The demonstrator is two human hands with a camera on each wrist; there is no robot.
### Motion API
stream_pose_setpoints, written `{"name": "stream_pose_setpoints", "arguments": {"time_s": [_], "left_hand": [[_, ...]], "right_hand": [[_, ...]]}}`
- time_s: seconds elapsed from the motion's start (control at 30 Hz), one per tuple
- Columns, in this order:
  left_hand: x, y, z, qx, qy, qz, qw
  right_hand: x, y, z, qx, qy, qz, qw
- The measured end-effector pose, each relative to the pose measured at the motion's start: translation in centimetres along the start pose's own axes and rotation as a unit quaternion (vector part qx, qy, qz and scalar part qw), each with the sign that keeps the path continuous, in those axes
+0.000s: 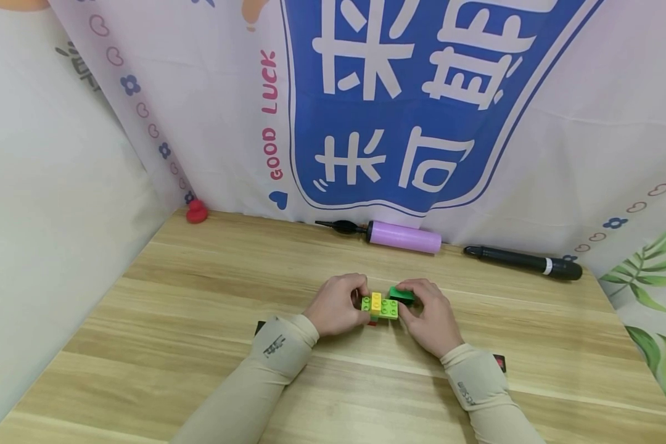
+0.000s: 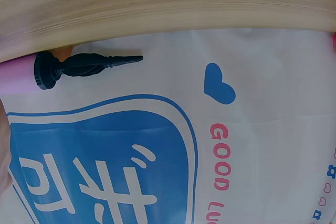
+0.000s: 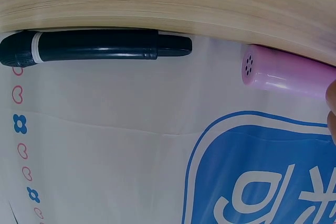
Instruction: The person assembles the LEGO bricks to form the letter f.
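Note:
Near the middle of the table in the head view, my left hand [image 1: 340, 305] grips the left end of a small toy brick build. Light green studded bricks [image 1: 390, 308] make up its top, with a yellow brick [image 1: 376, 303] set across them and a bit of red below. Close against its right side, my right hand [image 1: 434, 319] holds a darker green brick [image 1: 402, 295] between thumb and fingers. Whether that brick is joined to the build I cannot tell. Only slivers of hand enter the wrist views, the fingers [image 3: 331, 109] at the right wrist view's edge.
A purple hand pump [image 1: 405, 237] with a black nozzle lies along the table's back edge. To its right is a black pen-shaped object [image 1: 522, 261] with a white band. A red rubber duck [image 1: 197, 211] sits at the back left corner, before a printed cloth [image 1: 216, 123].

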State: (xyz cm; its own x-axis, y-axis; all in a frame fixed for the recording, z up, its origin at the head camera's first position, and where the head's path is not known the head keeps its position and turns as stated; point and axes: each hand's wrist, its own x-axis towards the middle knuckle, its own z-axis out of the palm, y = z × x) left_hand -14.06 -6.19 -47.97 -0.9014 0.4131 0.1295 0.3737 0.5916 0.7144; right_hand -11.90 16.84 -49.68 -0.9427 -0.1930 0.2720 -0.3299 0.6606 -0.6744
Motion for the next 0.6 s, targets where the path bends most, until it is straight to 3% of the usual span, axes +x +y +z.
{"name": "stream_pose_setpoints", "arguments": {"time_s": [0.6], "left_hand": [[0.06,-0.04,-0.01,-0.001,-0.002,-0.002,1.0000]], "right_hand": [[0.03,-0.05,0.03,-0.004,-0.010,0.010,0.9999]]}}
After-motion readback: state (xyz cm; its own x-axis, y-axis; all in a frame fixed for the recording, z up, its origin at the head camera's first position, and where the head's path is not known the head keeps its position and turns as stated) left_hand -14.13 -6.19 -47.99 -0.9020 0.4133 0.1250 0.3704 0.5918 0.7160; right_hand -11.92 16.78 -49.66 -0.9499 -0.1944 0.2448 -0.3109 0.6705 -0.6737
